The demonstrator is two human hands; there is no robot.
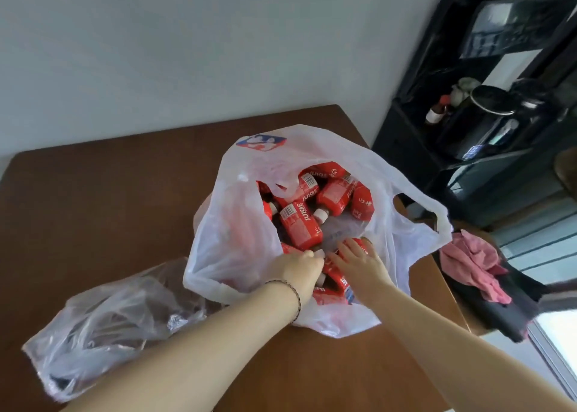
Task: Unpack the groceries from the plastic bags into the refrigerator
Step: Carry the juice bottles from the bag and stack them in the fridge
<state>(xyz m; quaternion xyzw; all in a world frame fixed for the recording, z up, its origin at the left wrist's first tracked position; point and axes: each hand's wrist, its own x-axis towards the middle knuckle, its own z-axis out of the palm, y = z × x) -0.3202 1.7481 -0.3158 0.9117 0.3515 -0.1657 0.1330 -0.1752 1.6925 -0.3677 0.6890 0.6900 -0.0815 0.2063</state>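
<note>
head view: both hands are inside the mouth of the white plastic bag (237, 240) on the brown table (109, 193). the left hand (298, 269) has its fingers curled round the top of a juice bottle (332, 276) - a thin bracelet (296, 296) sits on that wrist. just beside it, the right hand (363, 266) lies with fingers straight and slightly spread on the same pile. more red juice bottles (301, 227) lie beyond the fingertips, deeper in the bag. a crumpled clear plastic bag (103, 311) lies left of the left forearm - a pink cloth (471, 262) lies right of the right hand.
</note>
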